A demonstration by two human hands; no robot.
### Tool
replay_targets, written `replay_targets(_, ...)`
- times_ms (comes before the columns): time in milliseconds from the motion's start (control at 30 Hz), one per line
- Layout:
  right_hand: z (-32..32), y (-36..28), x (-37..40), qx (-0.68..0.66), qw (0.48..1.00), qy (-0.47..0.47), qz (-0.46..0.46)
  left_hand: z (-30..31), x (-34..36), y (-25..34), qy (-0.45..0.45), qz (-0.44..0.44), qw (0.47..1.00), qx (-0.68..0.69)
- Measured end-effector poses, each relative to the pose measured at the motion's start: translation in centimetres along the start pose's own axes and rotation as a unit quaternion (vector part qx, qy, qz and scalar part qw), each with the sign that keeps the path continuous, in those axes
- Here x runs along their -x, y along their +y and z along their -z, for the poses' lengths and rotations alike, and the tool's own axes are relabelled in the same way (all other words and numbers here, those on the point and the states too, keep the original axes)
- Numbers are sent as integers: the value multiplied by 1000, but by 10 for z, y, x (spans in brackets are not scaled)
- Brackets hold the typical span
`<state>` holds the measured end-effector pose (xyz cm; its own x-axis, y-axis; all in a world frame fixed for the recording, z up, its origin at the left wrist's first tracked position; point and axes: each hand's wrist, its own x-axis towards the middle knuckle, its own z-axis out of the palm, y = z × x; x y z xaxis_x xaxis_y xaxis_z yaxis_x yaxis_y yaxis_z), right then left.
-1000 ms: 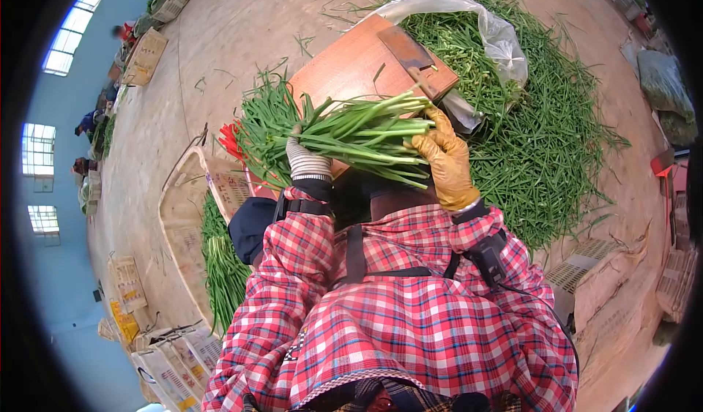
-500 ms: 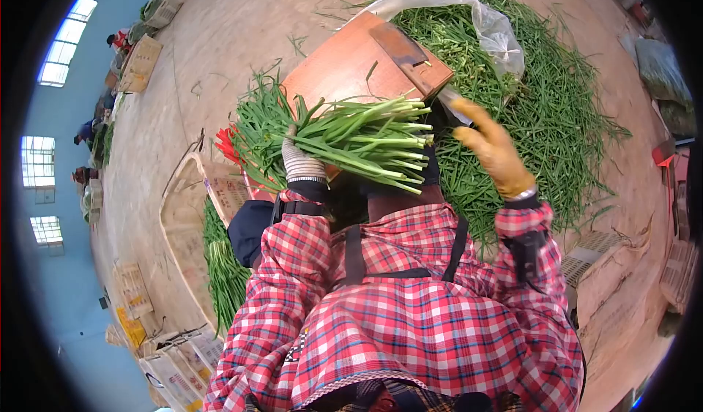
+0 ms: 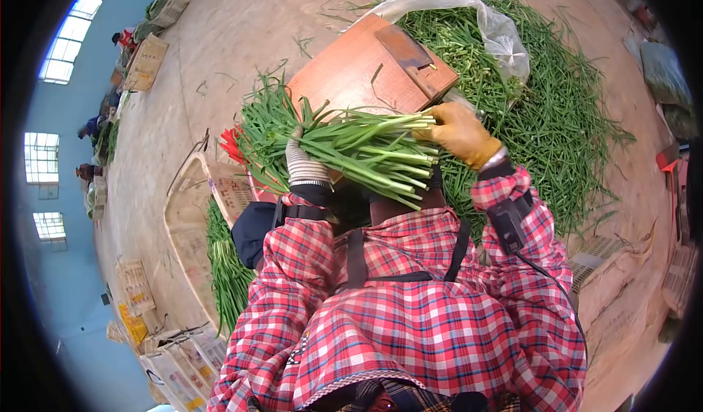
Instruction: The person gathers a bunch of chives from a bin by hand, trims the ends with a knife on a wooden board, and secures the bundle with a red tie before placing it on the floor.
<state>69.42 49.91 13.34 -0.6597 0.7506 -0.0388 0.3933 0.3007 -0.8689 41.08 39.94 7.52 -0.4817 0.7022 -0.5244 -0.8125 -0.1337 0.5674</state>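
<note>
My left hand [image 3: 305, 165], in a pale striped knit glove, is closed round a bunch of garlic chives [image 3: 359, 145]. The bunch lies sideways across my lap, leaves to the left and pale stem ends to the right. At those ends is my right hand [image 3: 469, 137] in a yellow glove, its fingers closed on some upper stem tips. Just beyond the bunch stands an orange-brown wooden board [image 3: 333, 68], with a dark, rusty flat metal piece [image 3: 401, 48] along its right side. Red strips [image 3: 231, 145] show beside the leaves at the left.
A large heap of loose greens [image 3: 564, 126] spreads over the floor at the right, with a clear plastic sheet [image 3: 505, 39] on it. On the left, a lined basket [image 3: 183, 214] holds more chives [image 3: 227, 273]. Crates [image 3: 146, 61] and people are along the blue wall.
My right hand has come left from above the heap to the stem ends, and its fingers have closed there. My left hand keeps its hold on the bunch.
</note>
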Motion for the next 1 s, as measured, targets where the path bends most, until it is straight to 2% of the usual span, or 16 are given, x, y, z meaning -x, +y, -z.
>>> replay_targets(67,23,3,17,73,997,16,35,-2,-3,-1,30,1,1000,11)
replay_targets(133,42,22,37,-28,999,34,-27,0,-7,1,40,0,999,34)
replay_targets(200,65,49,62,248,956,85,-131,6,-11,1,32,1,997,66)
replay_targets(300,52,39,73,256,926,275,39,14,-19,1,20,-7,999,47)
replay_targets(333,46,20,71,70,973,216,32,18,-22,0,16,-6,999,37)
replay_targets(367,31,-1,62,23,982,180,57,14,-19,-1,13,-10,999,42)
replay_targets(400,13,-3,53,60,978,162,114,15,-21,-1,-1,-10,999,39)
replay_targets(467,-14,-13,30,94,971,163,146,19,-27,0,-26,-12,999,36)
replay_targets(533,-28,-7,14,-196,975,96,46,5,-14,0,-6,-29,999,30)
replay_targets(600,-21,-12,17,-286,948,103,89,1,-10,1,16,-36,999,34)
replay_targets(633,-6,-16,24,-143,976,123,110,4,-13,2,29,-35,998,42)
replay_targets(733,24,-3,61,-293,934,197,49,32,-31,3,26,-11,999,45)
replay_targets(833,37,68,95,-237,955,178,-30,62,-57,1,75,-17,997,-13)
replay_targets(900,13,68,90,-197,958,183,-96,55,-55,-2,86,-11,996,6)
replay_targets(933,4,58,86,-198,970,122,-73,52,-52,-1,93,-10,995,17)
replay_targets(1000,-37,62,62,-365,924,83,-75,41,-39,0,99,1,995,7)
